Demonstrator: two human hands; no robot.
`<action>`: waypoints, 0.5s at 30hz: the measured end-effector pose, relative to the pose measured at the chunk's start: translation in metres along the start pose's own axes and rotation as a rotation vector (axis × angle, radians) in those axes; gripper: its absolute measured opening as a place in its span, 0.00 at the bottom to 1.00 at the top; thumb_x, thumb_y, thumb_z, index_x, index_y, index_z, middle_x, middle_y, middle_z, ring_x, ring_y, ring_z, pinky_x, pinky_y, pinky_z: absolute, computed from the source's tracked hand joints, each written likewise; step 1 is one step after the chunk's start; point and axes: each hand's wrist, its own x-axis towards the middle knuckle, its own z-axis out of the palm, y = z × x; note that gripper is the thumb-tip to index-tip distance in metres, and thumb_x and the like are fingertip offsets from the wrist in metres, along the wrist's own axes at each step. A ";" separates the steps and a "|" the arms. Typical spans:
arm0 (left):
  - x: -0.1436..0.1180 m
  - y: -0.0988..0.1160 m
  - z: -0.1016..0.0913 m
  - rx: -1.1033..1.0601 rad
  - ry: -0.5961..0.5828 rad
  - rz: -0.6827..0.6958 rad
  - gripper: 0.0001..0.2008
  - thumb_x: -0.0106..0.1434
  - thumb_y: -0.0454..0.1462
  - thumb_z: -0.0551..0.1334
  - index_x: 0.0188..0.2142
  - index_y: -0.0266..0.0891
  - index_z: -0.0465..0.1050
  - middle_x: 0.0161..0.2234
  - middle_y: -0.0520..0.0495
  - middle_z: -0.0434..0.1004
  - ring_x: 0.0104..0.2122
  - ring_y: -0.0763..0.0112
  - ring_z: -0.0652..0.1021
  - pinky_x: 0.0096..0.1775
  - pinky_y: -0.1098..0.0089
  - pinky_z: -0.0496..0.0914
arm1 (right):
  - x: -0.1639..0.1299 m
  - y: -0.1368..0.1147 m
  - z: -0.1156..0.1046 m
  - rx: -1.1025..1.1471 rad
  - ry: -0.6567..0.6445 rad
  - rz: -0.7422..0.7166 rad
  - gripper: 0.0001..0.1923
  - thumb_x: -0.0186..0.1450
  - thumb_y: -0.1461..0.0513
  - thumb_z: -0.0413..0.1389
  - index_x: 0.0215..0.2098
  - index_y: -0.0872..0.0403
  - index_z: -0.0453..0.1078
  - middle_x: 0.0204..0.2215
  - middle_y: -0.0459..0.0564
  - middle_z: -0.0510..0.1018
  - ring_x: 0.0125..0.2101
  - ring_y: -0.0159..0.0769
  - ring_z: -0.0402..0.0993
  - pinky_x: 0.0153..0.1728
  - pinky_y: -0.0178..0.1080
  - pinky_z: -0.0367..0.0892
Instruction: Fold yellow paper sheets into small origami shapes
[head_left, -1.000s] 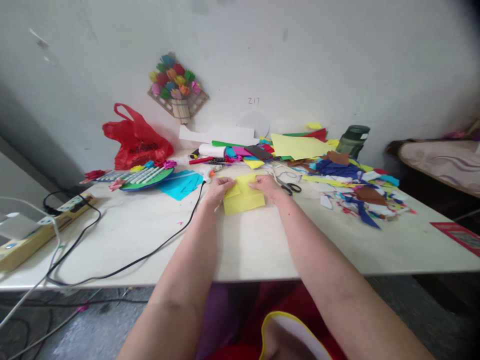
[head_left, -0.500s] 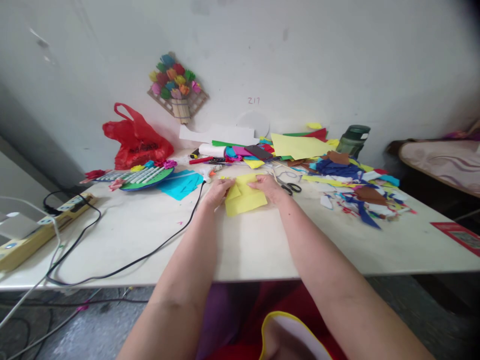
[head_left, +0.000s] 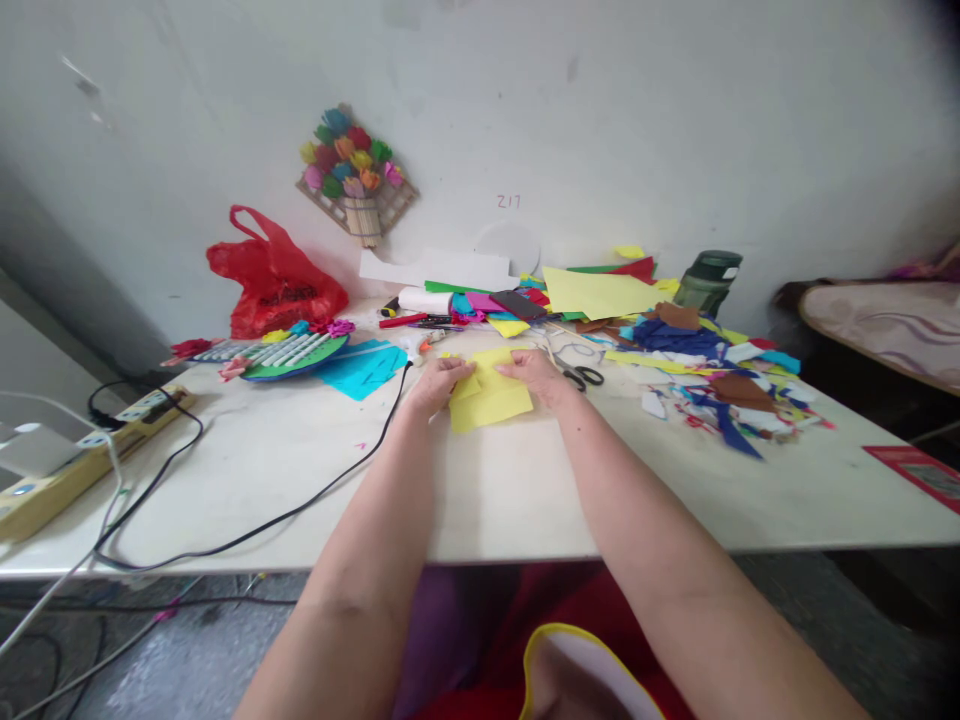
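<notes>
From the head camera, both hands rest on a yellow paper sheet lying flat near the middle of the pale surface. The left hand has its fingers curled down onto a folded corner at the sheet's left edge, while the right hand presses its fingers on the far right edge. Black-handled scissors lie just beside the right hand, with coloured paper scraps farther right and a black cable trailing left.
</notes>
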 end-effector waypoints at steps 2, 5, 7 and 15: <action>-0.001 0.002 0.001 0.007 0.022 -0.004 0.14 0.48 0.44 0.65 0.21 0.36 0.67 0.17 0.54 0.66 0.17 0.79 0.65 0.20 0.76 0.56 | 0.000 0.000 0.000 0.015 -0.001 0.006 0.11 0.46 0.59 0.65 0.27 0.55 0.73 0.20 0.44 0.77 0.21 0.35 0.73 0.25 0.36 0.69; 0.000 0.003 0.001 0.025 0.069 0.012 0.12 0.49 0.42 0.62 0.19 0.36 0.64 0.15 0.56 0.60 0.15 0.81 0.61 0.19 0.75 0.53 | -0.001 -0.002 0.002 0.022 0.018 0.029 0.12 0.46 0.59 0.64 0.28 0.55 0.73 0.19 0.44 0.76 0.21 0.35 0.73 0.25 0.37 0.69; 0.001 0.002 0.001 0.032 0.097 0.011 0.12 0.50 0.41 0.61 0.18 0.37 0.63 0.14 0.57 0.58 0.15 0.81 0.60 0.19 0.74 0.52 | -0.003 -0.003 0.002 0.015 0.026 0.027 0.12 0.47 0.59 0.64 0.28 0.55 0.74 0.19 0.44 0.76 0.21 0.35 0.73 0.26 0.37 0.69; 0.004 -0.002 0.001 0.030 0.125 -0.028 0.10 0.50 0.40 0.60 0.19 0.37 0.63 0.15 0.56 0.60 0.16 0.79 0.62 0.20 0.74 0.54 | -0.002 -0.002 0.003 0.002 -0.002 0.004 0.15 0.48 0.58 0.63 0.33 0.54 0.75 0.23 0.44 0.78 0.24 0.35 0.74 0.28 0.37 0.69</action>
